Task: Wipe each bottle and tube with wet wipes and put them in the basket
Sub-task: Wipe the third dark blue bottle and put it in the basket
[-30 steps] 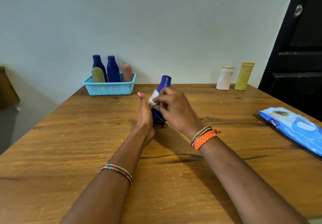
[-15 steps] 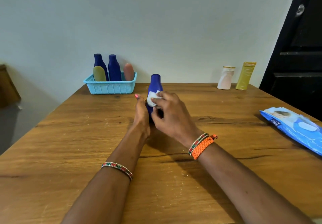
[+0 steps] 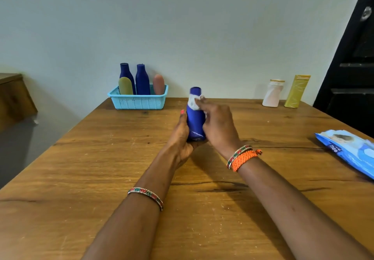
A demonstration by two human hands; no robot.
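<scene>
My left grip [image 3: 180, 136] wraps base of blue bottle [image 3: 195, 124], upright above surface [image 3: 101, 158]. Right grip [image 3: 219, 128] pinches wipe [image 3: 193, 103] vs bottle neck. Basket [image 3: 138, 102] at far edge holds 2 blue bottles, olive tube, pink tube, all upright.

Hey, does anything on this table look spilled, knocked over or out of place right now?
Nothing stands out. The bottles in the basket stand upright, the white bottle and yellow tube too, and the wipes pack lies flat. No spill shows.
</scene>
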